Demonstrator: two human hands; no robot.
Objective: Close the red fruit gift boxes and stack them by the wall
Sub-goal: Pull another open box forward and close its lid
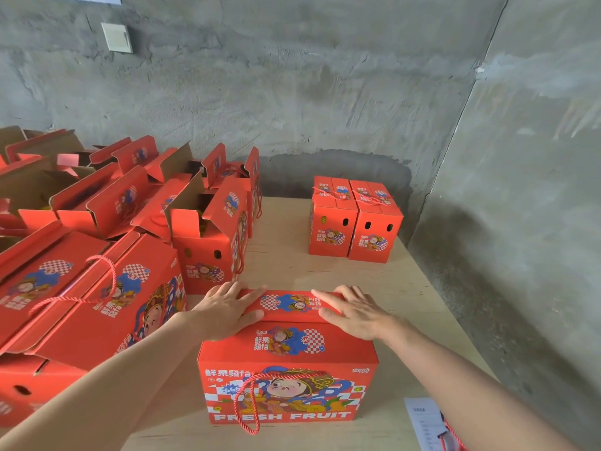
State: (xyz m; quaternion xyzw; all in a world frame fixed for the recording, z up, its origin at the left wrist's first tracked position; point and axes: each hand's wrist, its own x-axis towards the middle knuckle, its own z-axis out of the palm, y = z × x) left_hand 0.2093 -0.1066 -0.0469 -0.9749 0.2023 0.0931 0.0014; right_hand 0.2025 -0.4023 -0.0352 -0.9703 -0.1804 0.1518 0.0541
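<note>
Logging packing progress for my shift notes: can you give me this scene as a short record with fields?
near box: upright on the wooden surface
left hand: flat on its top flap
right hand: flat on the same flap
closed boxes: two, side by side by the wall
open boxes: many, crowded at left
paper sheet: bottom right

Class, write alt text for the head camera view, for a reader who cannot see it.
A person's left hand and right hand press flat on the top flap of a red fruit gift box standing on a wooden table. Two closed boxes stand side by side near the grey wall; open boxes crowd the left side.
</note>
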